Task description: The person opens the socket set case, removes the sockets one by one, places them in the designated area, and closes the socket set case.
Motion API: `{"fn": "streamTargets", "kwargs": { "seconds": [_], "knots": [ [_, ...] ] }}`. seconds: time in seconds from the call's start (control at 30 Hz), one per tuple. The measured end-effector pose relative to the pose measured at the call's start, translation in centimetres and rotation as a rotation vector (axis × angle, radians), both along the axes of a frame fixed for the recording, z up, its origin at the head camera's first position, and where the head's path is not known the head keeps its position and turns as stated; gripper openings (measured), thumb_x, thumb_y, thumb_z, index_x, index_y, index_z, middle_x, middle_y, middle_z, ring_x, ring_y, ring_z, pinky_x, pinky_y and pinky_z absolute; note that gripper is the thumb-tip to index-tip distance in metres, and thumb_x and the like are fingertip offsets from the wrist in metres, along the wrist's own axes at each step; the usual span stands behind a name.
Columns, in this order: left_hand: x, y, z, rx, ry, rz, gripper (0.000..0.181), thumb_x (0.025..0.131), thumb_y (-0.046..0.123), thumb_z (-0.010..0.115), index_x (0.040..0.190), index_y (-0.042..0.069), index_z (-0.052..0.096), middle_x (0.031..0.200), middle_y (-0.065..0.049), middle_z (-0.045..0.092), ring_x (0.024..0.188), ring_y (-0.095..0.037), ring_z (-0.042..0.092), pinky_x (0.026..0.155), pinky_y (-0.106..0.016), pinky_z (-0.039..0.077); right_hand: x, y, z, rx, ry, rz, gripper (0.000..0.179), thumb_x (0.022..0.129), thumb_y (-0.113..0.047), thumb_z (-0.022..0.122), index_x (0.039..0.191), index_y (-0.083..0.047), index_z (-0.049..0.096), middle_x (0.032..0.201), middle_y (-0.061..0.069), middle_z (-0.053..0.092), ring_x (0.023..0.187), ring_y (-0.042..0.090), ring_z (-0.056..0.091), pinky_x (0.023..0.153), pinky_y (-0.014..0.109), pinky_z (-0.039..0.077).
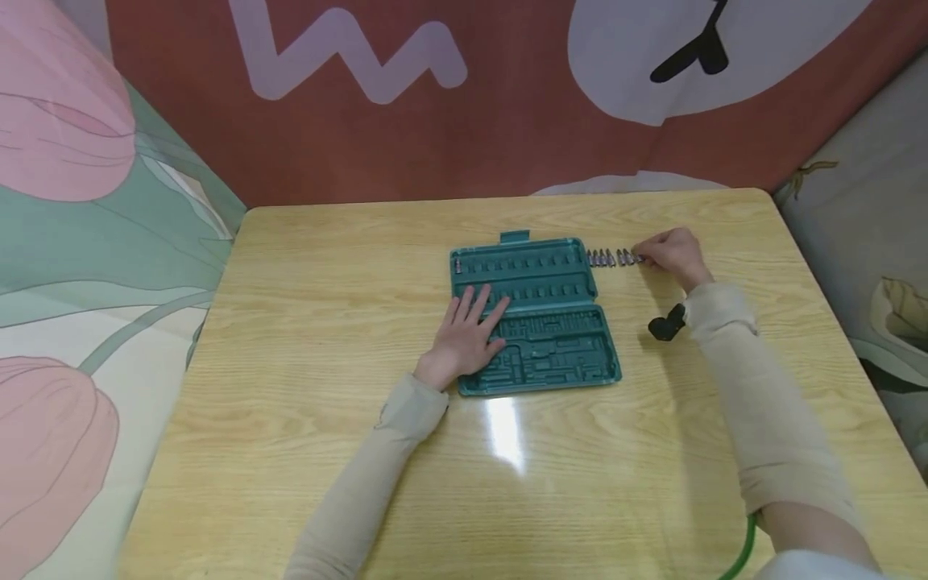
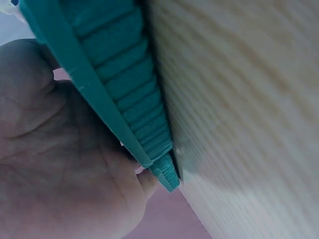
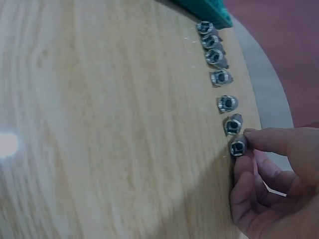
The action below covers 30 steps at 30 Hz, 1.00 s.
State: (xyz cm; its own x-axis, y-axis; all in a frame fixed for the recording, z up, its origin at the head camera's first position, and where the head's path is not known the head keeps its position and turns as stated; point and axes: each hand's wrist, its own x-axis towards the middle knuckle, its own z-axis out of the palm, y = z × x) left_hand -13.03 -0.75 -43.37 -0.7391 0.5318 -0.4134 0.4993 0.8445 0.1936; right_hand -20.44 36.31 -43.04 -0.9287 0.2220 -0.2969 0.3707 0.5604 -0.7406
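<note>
Wood-grain table (image 1: 326, 282); red backdrop (image 1: 507, 149) beyond, printed with a pale zigzag (image 1: 337, 29). Teal socket case (image 1: 554, 299) lies open mid-table; left hand (image 1: 462, 345), fingers spread apart, rests on its left side. Sockets (image 3: 221, 77) lie in a row right of it; right hand (image 1: 676, 254) pinches the rightmost socket (image 3: 238, 148) in its fingertips.

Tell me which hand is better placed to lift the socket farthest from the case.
Right, most likely: the right hand pinches that socket, while the left hand lies spread on the case, well away from it.
</note>
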Motion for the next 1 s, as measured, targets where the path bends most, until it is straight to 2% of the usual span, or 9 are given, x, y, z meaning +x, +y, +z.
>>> {"fn": "streamTargets", "kwargs": {
  "seconds": [0.13,0.4,0.7,0.87,1.0],
  "knots": [
    [-0.1,0.0,-0.3,-0.003,-0.016,0.004,0.066,0.103,0.049,0.030,0.156,0.029,-0.005,0.160,-0.004,-0.016,0.144,-0.027,-0.018,0.115,-0.042,-0.010,0.5,-0.3,-0.2,0.031,0.003,-0.003,0.041,0.090,-0.028,0.068,0.108,0.009,0.068,0.068,-0.003,0.066,0.064,0.012,0.060,0.060,0.025,0.049],
    [-0.1,0.0,-0.4,-0.026,-0.025,0.006,0.066,0.103,0.050,0.028,0.155,0.030,-0.007,0.160,-0.003,-0.017,0.144,-0.026,-0.018,0.114,-0.042,-0.010,1.0,-0.1,-0.1,-0.127,0.007,0.019,0.052,0.098,-0.032,0.056,0.124,0.014,0.057,0.082,-0.009,0.067,0.073,0.006,0.063,0.069,0.025,0.054],
    [-0.1,-0.1,0.4,-0.019,-0.005,0.006,0.065,0.103,0.049,0.029,0.156,0.028,-0.004,0.161,-0.005,-0.013,0.145,-0.028,-0.014,0.115,-0.043,-0.007,0.3,-0.5,-0.3,-0.084,0.031,-0.052,0.042,0.099,-0.022,0.053,0.121,0.014,0.058,0.076,-0.011,0.061,0.066,0.001,0.060,0.063,0.020,0.052],
    [-0.2,-0.1,0.4,-0.022,-0.008,0.006,0.065,0.103,0.049,0.028,0.155,0.029,-0.005,0.160,-0.005,-0.014,0.145,-0.028,-0.014,0.115,-0.043,-0.006,0.5,-0.7,-0.1,-0.055,0.041,-0.059,0.042,0.098,-0.023,0.053,0.119,0.013,0.059,0.076,-0.012,0.061,0.067,0.003,0.060,0.063,0.021,0.051],
    [-0.2,0.0,0.2,-0.015,-0.012,0.004,0.065,0.103,0.049,0.028,0.155,0.029,-0.005,0.160,-0.004,-0.014,0.145,-0.028,-0.014,0.115,-0.043,-0.006,0.6,-1.2,0.3,-0.020,0.045,-0.077,0.041,0.097,-0.026,0.054,0.115,0.010,0.061,0.081,-0.006,0.062,0.071,0.008,0.057,0.062,0.024,0.049]
  ]
}}
